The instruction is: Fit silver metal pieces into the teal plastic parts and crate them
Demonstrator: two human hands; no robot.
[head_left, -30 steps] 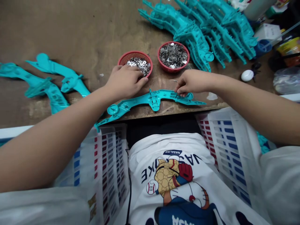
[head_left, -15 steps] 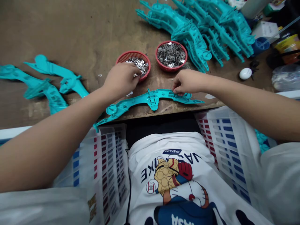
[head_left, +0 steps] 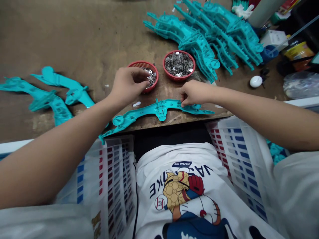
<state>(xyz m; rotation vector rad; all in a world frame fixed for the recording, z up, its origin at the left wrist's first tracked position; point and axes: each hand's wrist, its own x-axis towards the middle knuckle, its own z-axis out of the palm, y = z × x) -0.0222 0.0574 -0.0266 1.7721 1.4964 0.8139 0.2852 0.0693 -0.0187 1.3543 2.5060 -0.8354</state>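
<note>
A curved teal plastic part with a central bracket lies along the table's front edge. My right hand is closed, its fingertips pressed down on the part's right arm; anything small between them is hidden. My left hand is at the left red basket, thumb and forefinger drawn together over its small silvery metal pieces; what they pinch is too small to make out. Beside it stands a second red bowl, filled with similar metal pieces.
Several teal parts are stacked at the back right. Two more teal parts lie at the left. A white egg-shaped object and a blue cup are at the right. White plastic baskets flank my lap below the table.
My left hand has lifted slightly within the left basket, its thumb and forefinger now showing. My right hand stays on the teal part's right arm, fingers shifted slightly. The whole view has moved a little.
</note>
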